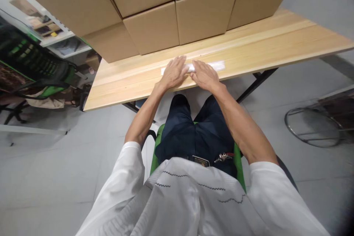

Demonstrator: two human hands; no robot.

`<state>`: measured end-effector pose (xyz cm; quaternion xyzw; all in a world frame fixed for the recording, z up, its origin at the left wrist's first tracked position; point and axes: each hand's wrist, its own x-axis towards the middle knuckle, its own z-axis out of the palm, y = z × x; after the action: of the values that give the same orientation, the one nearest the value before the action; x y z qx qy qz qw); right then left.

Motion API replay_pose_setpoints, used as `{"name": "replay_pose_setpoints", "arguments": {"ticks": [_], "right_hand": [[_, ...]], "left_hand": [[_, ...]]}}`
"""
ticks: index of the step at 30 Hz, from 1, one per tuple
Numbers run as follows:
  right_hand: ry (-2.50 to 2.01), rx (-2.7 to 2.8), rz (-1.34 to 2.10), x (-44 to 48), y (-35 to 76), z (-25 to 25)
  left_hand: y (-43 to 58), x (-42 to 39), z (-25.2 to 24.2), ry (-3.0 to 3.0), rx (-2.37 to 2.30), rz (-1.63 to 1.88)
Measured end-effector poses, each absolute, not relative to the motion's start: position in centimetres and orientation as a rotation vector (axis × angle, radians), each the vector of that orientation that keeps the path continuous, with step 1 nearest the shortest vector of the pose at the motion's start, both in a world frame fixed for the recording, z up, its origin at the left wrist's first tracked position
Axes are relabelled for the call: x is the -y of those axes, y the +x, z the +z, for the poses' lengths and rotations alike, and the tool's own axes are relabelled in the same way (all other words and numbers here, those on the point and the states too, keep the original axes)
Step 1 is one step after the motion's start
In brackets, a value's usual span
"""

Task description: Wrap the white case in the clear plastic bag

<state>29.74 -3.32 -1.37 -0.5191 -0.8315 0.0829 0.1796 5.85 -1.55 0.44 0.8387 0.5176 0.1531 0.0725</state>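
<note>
A narrow whitish strip, which looks like plastic or paper, lies lengthwise on the wooden table. My left hand rests palm down over its left part, with the fingers stretched forward. Just to the right, my right hand lies flat across the middle of the strip, its fingers extended. Between the two hands a short piece of the strip shows, and its ends stick out on both sides. The parts under my palms are hidden.
Stacked cardboard boxes stand along the table's back edge. A black and green chair and a white shelf are at the left. A round metal stool frame is on the floor at the right.
</note>
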Motion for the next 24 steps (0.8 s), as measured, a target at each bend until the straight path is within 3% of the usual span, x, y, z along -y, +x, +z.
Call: {"name": "replay_pose_setpoints", "arguments": {"ticks": [12, 24], "right_hand": [[-1.469, 2.348, 0.307, 2.5, 30.8, -1.6], [-1.479, 2.384, 0.298, 0.9, 34.4, -2.9]], "left_hand": [[7.0, -1.0, -2.4, 2.534, -1.372, 0.543], [6.3, 1.2, 0.2, 2.514, -1.536, 0.221]]}}
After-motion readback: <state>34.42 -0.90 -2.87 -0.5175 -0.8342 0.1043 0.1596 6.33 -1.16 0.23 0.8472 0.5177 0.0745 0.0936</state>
